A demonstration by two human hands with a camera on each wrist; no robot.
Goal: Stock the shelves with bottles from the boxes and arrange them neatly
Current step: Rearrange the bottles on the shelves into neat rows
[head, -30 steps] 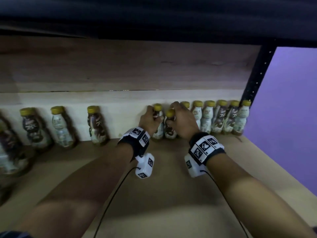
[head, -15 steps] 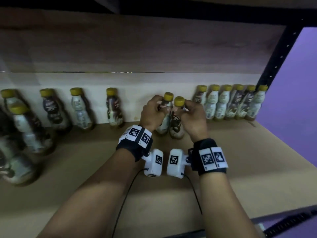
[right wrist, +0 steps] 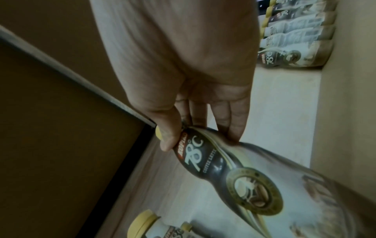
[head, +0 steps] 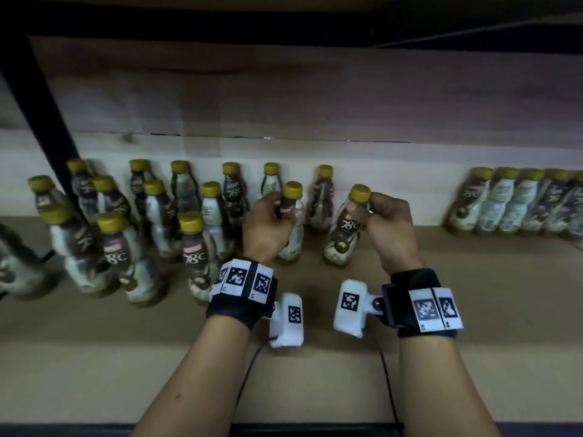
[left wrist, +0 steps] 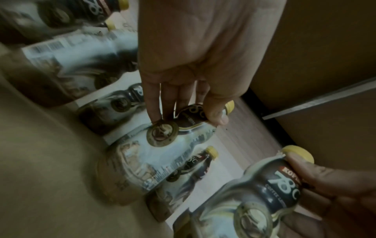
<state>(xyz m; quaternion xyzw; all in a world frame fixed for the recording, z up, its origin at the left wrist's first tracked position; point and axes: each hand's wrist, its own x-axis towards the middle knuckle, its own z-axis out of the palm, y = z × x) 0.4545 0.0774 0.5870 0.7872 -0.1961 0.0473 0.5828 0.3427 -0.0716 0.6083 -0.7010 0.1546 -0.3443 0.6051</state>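
Two coffee latte bottles are being handled on the wooden shelf point(head: 315, 373), one in each hand, so the step in hand is judged to be the arranging of stock, not the fetching of more from the boxes, which are not seen in any view. The left-hand bottle point(head: 291, 225) is gripped at its neck by the left hand point(head: 268, 225); in the left wrist view the fingers point(left wrist: 156, 103) are curled down onto the shoulder of the label and the thumb is pressed beside the yellow cap, so the hand is closed round the bottle. The right-hand bottle point(head: 345, 228) is held the same way by the right hand point(head: 388, 228): in the right wrist view the thumb lies against the neck just under the cap and the fingers point(right wrist: 234, 124) are wrapped behind it.

Both bottles appear upright near the middle of the shelf; whether their bases rest on the board cannot be told. A loose cluster of bottles point(head: 151, 222) stands to the left, and a tight row point(head: 517, 203) is lined against the back board at the right, well apart from the hands.

The next move is judged to call for both bottles to be set in line with one group, labels forward, without neighbours being knocked
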